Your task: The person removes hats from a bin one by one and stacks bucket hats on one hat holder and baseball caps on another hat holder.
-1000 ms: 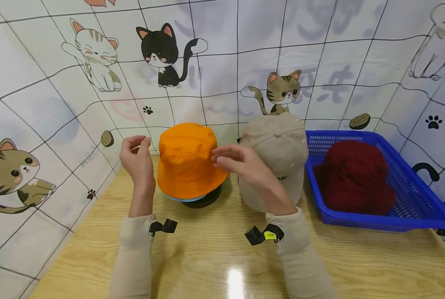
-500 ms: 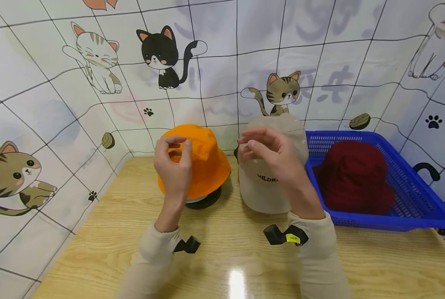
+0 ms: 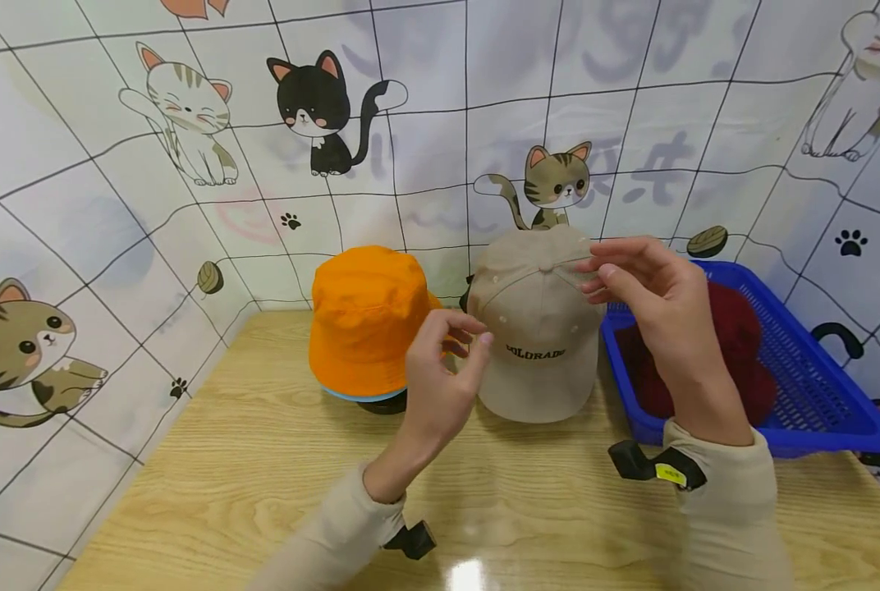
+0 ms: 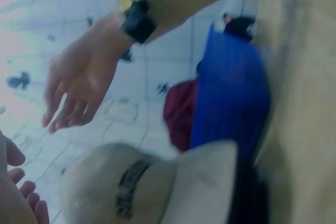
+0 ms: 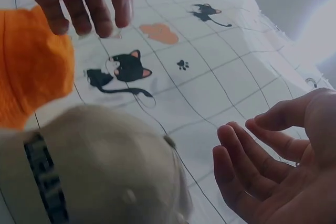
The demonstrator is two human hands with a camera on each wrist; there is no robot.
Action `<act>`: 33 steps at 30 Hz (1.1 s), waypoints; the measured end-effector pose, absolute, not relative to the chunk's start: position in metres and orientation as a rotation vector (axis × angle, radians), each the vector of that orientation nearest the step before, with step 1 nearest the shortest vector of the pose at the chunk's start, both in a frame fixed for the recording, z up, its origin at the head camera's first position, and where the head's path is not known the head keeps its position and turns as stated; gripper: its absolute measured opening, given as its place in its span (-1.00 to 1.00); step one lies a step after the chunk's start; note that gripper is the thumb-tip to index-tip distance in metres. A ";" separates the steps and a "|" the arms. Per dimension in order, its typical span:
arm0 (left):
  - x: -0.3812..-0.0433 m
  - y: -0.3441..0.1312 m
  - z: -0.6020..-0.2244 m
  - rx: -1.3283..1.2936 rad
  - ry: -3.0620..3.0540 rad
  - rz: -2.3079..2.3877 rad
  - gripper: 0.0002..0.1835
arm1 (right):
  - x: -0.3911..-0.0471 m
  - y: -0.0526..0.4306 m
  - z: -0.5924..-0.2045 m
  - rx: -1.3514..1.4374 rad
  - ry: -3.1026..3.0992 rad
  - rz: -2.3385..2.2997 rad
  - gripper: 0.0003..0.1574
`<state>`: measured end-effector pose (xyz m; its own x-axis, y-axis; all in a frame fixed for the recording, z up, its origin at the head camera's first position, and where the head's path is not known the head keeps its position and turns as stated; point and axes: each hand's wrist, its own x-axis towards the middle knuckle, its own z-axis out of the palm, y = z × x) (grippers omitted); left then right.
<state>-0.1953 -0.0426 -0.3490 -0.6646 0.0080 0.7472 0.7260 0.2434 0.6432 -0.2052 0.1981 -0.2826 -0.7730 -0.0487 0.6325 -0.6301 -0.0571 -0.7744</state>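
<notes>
In the head view a beige baseball cap (image 3: 536,308), lettered in black on its front, stands on the table with its brim toward me. My left hand (image 3: 443,377) is at its left side, fingers loosely bent and nothing between them. On the cap's other side my right hand (image 3: 665,316) hovers, likewise holding nothing, partly in front of the basket. To the left sits an orange bucket hat (image 3: 366,320), with a pale blue edge and something black below it. The right wrist view shows the cap (image 5: 105,166) between both hands, apart from the right fingers.
A blue plastic basket (image 3: 817,369) at the right holds a dark red bucket hat (image 3: 735,328). Behind everything hangs a white cloth (image 3: 440,148) with grid lines and cartoon cats. Wood-grain tabletop (image 3: 263,492) spreads in front.
Both hands have moved right: the left from beside the orange hat to the cap's left, the right from between the hats past the cap toward the basket. The hats stay in place.
</notes>
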 end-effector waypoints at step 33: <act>-0.171 0.100 -0.415 -0.911 -2.699 -1.758 -0.59 | -0.217 0.372 -0.319 -0.036 -2.902 0.888 -0.26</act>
<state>-0.1708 0.1003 -0.4147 -0.8325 0.5413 0.1182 0.3269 0.3076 0.8936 -0.2168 0.3721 -0.3192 -0.9940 0.0535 0.0950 -0.0088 0.8289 -0.5593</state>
